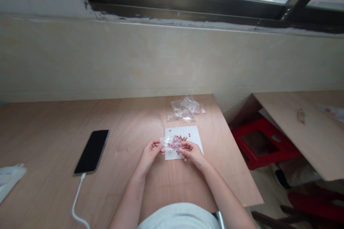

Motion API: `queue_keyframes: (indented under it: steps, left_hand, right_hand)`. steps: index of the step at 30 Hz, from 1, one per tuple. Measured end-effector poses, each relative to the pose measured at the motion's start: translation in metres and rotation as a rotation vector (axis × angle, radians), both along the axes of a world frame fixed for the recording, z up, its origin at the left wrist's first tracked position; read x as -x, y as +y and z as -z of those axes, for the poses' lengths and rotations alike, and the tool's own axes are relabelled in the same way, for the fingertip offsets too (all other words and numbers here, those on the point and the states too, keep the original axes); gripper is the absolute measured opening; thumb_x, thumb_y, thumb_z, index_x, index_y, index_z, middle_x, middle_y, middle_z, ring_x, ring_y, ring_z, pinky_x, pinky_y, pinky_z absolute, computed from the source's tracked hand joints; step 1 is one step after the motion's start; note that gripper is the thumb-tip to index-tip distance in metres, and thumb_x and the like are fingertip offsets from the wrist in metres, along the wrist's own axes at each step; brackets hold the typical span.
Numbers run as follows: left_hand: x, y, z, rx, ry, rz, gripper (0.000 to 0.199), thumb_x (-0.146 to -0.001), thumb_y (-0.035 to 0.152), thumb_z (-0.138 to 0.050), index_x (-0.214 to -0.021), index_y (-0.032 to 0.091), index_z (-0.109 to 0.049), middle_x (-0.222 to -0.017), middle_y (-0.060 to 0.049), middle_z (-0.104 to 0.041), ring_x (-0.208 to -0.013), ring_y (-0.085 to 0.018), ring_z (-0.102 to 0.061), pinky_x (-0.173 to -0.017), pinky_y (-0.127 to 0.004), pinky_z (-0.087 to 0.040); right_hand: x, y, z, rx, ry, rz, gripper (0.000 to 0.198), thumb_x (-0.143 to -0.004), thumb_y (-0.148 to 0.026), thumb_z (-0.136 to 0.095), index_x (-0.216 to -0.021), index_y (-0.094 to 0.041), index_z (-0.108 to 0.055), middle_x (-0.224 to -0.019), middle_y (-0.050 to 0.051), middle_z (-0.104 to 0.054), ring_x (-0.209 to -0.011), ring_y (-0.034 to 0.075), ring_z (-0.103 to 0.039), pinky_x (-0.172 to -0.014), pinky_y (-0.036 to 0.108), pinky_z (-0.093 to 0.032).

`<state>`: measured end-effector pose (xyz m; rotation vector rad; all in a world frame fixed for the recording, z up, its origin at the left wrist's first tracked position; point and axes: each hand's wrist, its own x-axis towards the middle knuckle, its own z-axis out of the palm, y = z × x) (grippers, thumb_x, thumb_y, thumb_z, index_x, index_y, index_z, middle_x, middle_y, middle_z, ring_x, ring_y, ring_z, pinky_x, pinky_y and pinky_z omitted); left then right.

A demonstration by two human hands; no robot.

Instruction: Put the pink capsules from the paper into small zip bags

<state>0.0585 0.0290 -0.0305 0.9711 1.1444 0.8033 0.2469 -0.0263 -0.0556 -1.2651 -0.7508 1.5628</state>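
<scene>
Between my two hands a small clear plastic bag (167, 142) with pink bits in it is held just over a white sheet of paper (197, 134). My left hand (152, 152) pinches the bag's left side. At the bag's right end, the fingers of my right hand (192, 153) are closed on it; whether they also hold a small piece is hidden. Beside the bag on the paper lie several pink beads (189, 135) and a few short gold-coloured pieces (184, 138).
Behind the paper is a heap of clear plastic bags (186, 109). A phone (92, 152) with a white cable (76, 200) lies to the left. Right of the table's edge stand a red stool (258, 157) and a second table (303, 132); a person's shoe (281, 177) shows below.
</scene>
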Motion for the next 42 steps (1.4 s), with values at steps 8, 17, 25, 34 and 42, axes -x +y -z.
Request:
queue_keyframes:
  steps: [8, 17, 25, 34, 42]
  left_hand:
    - [0.001, 0.003, -0.002, 0.022, 0.006, -0.001, 0.035, -0.06, 0.034, -0.068, -0.081, 0.013, -0.05, -0.065, 0.003, -0.059, -0.055, -0.011, -0.06, -0.06, -0.025, -0.05]
    - [0.002, 0.002, 0.0, 0.073, -0.029, 0.026, 0.031, -0.064, 0.031, -0.065, -0.084, 0.014, -0.049, -0.065, 0.003, -0.058, -0.057, -0.01, -0.06, -0.061, -0.025, -0.051]
    - [-0.001, -0.001, -0.006, 0.107, -0.046, 0.1, 0.034, -0.063, 0.035, -0.066, -0.084, 0.014, -0.048, -0.07, 0.002, -0.056, -0.055, -0.01, -0.06, -0.059, -0.027, -0.052]
    - [-0.01, -0.003, -0.004, 0.065, -0.038, 0.181, 0.032, -0.065, 0.038, -0.064, -0.077, 0.016, -0.043, -0.062, 0.005, -0.055, -0.053, -0.011, -0.06, -0.056, -0.026, -0.05]
    - [-0.01, 0.0, -0.006, 0.01, -0.013, 0.193, 0.03, -0.068, 0.038, -0.062, -0.075, 0.017, -0.043, -0.054, 0.005, -0.058, -0.046, -0.009, -0.057, -0.051, -0.021, -0.047]
  right_hand:
    - [0.005, 0.001, 0.005, -0.011, -0.047, 0.029, 0.034, -0.059, -0.041, -0.067, -0.079, -0.015, -0.058, -0.063, 0.001, -0.063, -0.04, 0.006, -0.047, -0.034, 0.018, -0.038]
    - [0.005, 0.0, 0.006, -0.008, -0.043, 0.037, 0.034, -0.057, -0.037, -0.069, -0.079, -0.014, -0.059, -0.067, 0.003, -0.066, -0.04, 0.007, -0.05, -0.036, 0.019, -0.04]
    - [0.007, 0.0, 0.015, 0.008, -0.031, 0.097, 0.034, -0.056, -0.04, -0.068, -0.075, -0.014, -0.058, -0.068, 0.005, -0.067, -0.04, 0.007, -0.05, -0.034, 0.019, -0.04]
    - [0.007, 0.002, 0.016, 0.018, -0.032, 0.09, 0.033, -0.058, -0.042, -0.067, -0.071, -0.014, -0.056, -0.062, 0.002, -0.064, -0.039, 0.006, -0.048, -0.034, 0.018, -0.039]
    - [0.009, 0.003, 0.019, 0.018, -0.049, 0.094, 0.033, -0.06, -0.043, -0.065, -0.071, -0.014, -0.054, -0.057, 0.0, -0.062, -0.036, 0.005, -0.047, -0.032, 0.017, -0.037]
